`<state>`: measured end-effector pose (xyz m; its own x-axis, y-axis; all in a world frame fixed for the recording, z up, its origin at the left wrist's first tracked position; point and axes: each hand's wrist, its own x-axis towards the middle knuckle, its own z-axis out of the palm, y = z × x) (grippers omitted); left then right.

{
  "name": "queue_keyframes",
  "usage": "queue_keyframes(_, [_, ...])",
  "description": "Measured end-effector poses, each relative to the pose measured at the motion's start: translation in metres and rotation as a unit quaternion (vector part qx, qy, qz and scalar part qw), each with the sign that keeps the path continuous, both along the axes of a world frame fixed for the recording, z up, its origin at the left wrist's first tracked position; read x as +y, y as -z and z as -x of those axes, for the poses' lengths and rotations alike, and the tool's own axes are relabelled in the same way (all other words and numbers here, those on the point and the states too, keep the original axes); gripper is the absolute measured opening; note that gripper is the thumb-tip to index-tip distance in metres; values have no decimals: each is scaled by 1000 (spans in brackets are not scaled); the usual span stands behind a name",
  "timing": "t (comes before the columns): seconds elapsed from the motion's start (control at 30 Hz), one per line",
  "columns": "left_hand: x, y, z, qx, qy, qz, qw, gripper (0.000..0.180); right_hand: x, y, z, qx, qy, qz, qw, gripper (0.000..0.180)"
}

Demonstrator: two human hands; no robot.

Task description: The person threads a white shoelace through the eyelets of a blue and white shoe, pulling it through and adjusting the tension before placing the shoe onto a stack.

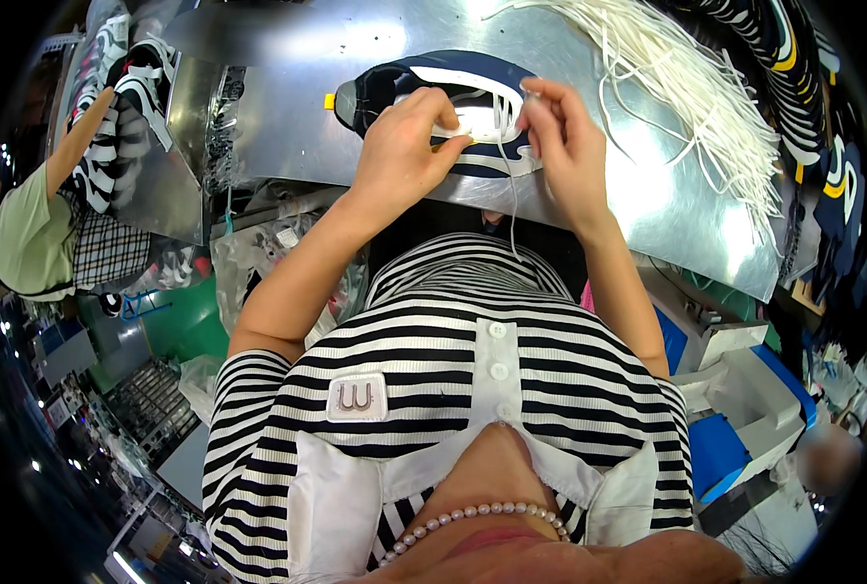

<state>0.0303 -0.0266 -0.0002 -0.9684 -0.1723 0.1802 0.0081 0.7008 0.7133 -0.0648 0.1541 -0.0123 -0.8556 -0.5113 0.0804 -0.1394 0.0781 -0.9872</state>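
the left grip has its thumb and finger close by the white middle of the dark blue shoe; i cannot tell if they pinch it. the right grip bends at the shoe's three o'clock end, and i cannot tell if it holds lace. the shoe lies at twelve o'clock on the shiny surface. it looks part done: some white lace goes across, and one loose end hangs toward six o'clock. the part toward nine o'clock seems left to lace, though the hand hides some.

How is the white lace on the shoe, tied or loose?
Loose: strands of the white lace cross the shoe, one end dangles past the edge of the metal table, and no bow shows.
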Motion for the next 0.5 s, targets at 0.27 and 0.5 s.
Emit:
queue_keyframes(0.27, [-7, -1, 6, -58, 8, 41, 997, 26, 11, -1, -34, 24, -68, -127, 989, 19])
queue_keyframes(0.5, [-3, -5, 6, -60, 10, -9, 998, 25, 8, 3, -27, 60, -88, -163, 981, 16])
